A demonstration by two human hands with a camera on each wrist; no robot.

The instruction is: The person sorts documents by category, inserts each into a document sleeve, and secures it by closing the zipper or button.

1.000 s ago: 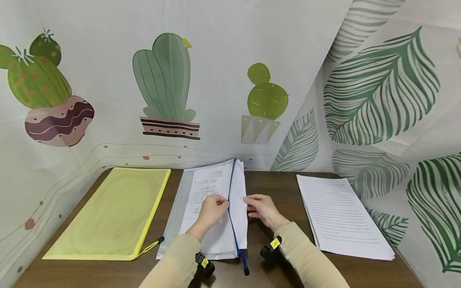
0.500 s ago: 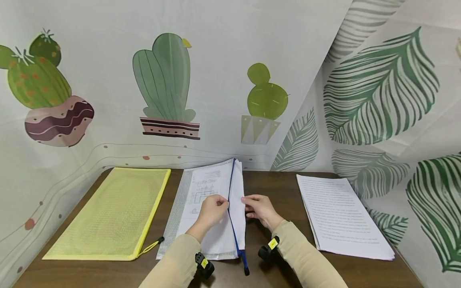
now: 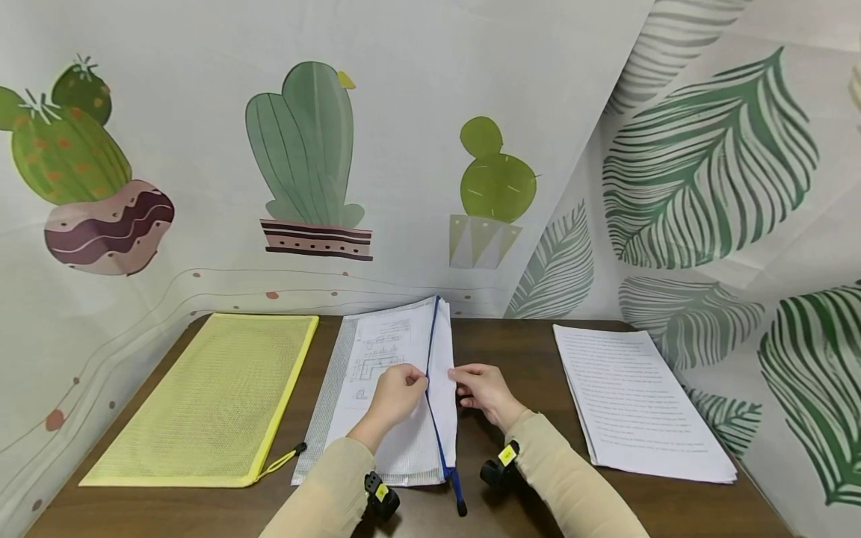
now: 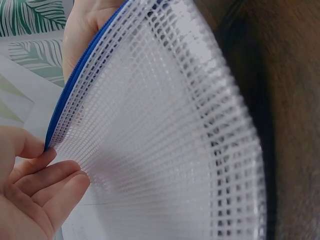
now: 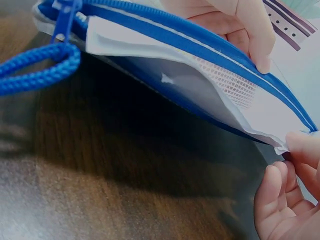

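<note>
A white mesh zipper pouch lies across the middle of the wooden table, its far end at the far edge and its open side toward the right edge. The left hand pinches the blue zipper along the upper lip between thumb and finger, about midway down that side, and the left wrist view shows the mesh bowed upward there. The right hand pinches the right edge of the white paper, which sticks out of the opening past the zipper. Whether it also grips the lower lip cannot be told. A line drawing shows through the mesh. In the right wrist view the mouth gapes, with paper inside and the zipper slider at one end. A blue cord with a black tip hangs from the pouch's near right corner.

Toward the table's left edge, reaching the far edge, lies a yellow mesh zipper pouch, its yellow cord extending from its near right corner. Along the right edge sits a stack of printed sheets. A cloth backdrop printed with cacti and leaves rises behind the table.
</note>
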